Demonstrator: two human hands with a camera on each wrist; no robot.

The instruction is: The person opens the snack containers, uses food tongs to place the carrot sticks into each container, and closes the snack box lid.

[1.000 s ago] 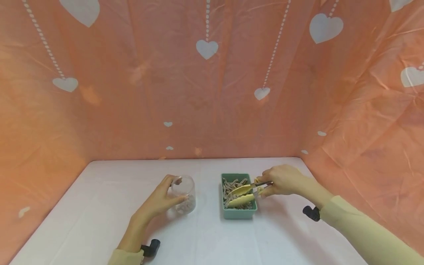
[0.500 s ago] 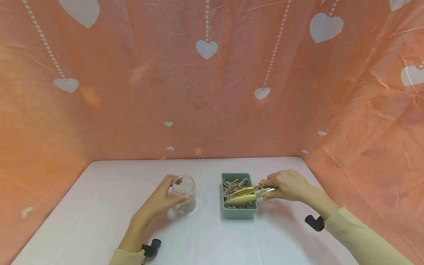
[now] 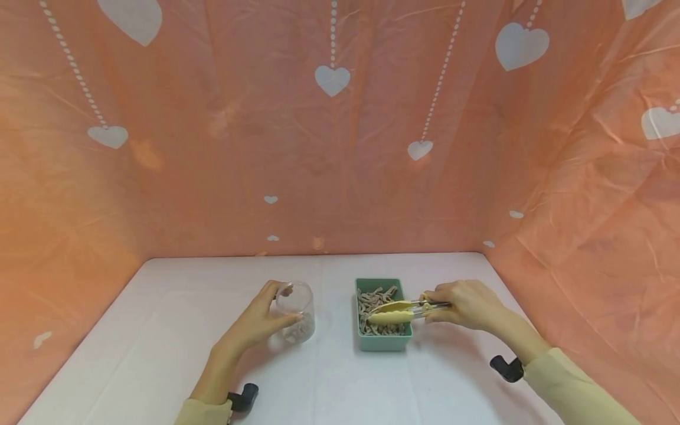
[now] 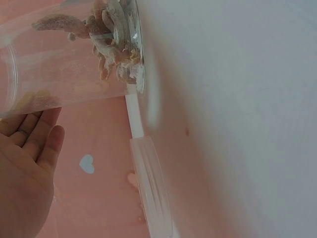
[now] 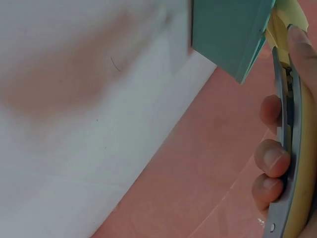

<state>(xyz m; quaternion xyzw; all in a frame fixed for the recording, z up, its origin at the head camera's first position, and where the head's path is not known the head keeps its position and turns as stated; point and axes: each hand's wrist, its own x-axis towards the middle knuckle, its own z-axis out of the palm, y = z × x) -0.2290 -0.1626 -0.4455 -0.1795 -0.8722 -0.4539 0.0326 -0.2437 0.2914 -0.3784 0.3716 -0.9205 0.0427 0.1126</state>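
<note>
My left hand (image 3: 257, 321) holds a clear jar (image 3: 304, 307) upright on the table, thumb and fingers around its sides. Brownish-grey wrinkled dried strips (image 4: 111, 37) lie at the jar's bottom, as the left wrist view shows. My right hand (image 3: 467, 304) grips metal tongs (image 3: 393, 317) with yellow heads, its fingers curled round the handles in the right wrist view. The tong heads reach over the side of a green rectangular box (image 3: 383, 343) and lie low over similar dried strips (image 3: 374, 298) inside it. Whether the tongs pinch any strips, I cannot tell.
A white-covered table (image 3: 334, 383) carries the jar and box, with orange fabric walls (image 3: 340, 177) printed with pale hearts behind and beside it. In the left wrist view a pale translucent ridged piece (image 4: 151, 188) lies beyond the jar.
My right hand has moved right and nearer, and the tongs now lie flatter, their heads closer together over the box. My left hand and the jar have stayed in place.
</note>
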